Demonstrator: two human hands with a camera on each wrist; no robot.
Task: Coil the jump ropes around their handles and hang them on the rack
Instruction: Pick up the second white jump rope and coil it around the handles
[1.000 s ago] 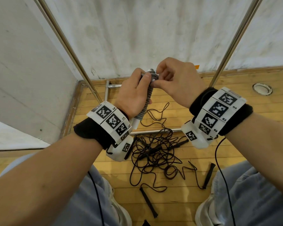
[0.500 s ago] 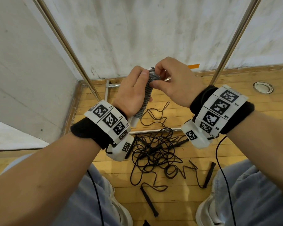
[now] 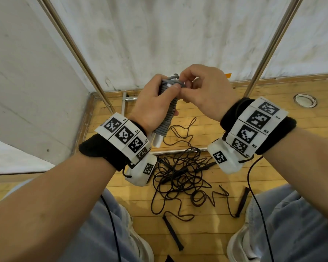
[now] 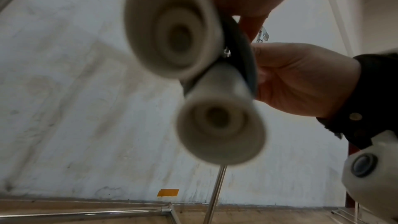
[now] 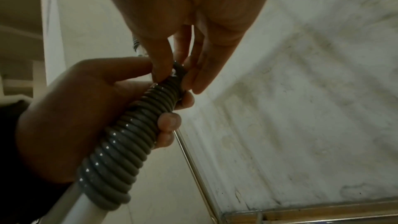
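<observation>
A grey jump rope (image 3: 168, 118) is coiled tightly round its two white handles (image 4: 172, 37), whose butt ends point at the left wrist camera. My left hand (image 3: 159, 97) grips the bundle upright at chest height, fingers curled round the coils (image 5: 120, 151). My right hand (image 3: 184, 89) pinches the rope's last turn at the top of the coil (image 5: 177, 72). On the wooden floor below lie tangled black jump ropes (image 3: 180, 174) with loose black handles (image 3: 172, 233). Two slanted metal rack poles (image 3: 78, 52) rise on either side.
The rack's base bar (image 3: 178, 151) crosses the floor behind the tangle. A second rack pole (image 3: 273, 44) stands to the right, and a round metal floor fitting (image 3: 304, 100) at far right. White walls close the corner. My shoes (image 3: 239, 242) flank the ropes.
Both hands have lifted the bundle slightly. The right fingers have shifted on the top turn of the grey rope while the left hand's grip stays the same.
</observation>
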